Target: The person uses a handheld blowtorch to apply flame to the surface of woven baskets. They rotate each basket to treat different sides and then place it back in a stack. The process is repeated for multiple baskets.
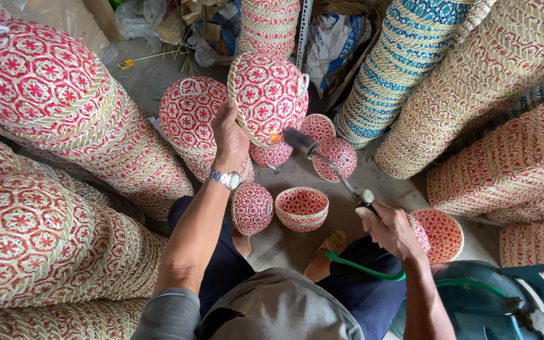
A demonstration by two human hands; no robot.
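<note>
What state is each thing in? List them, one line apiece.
Left hand: gripping the rim of a basket.
Right hand: closed around the torch handle.
Basket: held up, tilted on its side.
Torch: lit, small flame at the basket's rim.
Hose: green, attached, running toward the tank.
Bowl basket: upright on the floor, open, empty.
Tank: standing by the right arm.

Support surface: bare grey concrete floor [347, 217]. Directly on floor, centre: small red-and-natural woven baskets [338, 157], some dome-up; one open bowl basket [301, 208] w/ mouth up; another open basket [443, 235] at right. Tall basket stacks [413, 60] ring the area. Rear: bags, cardboard scraps [206, 25].
</note>
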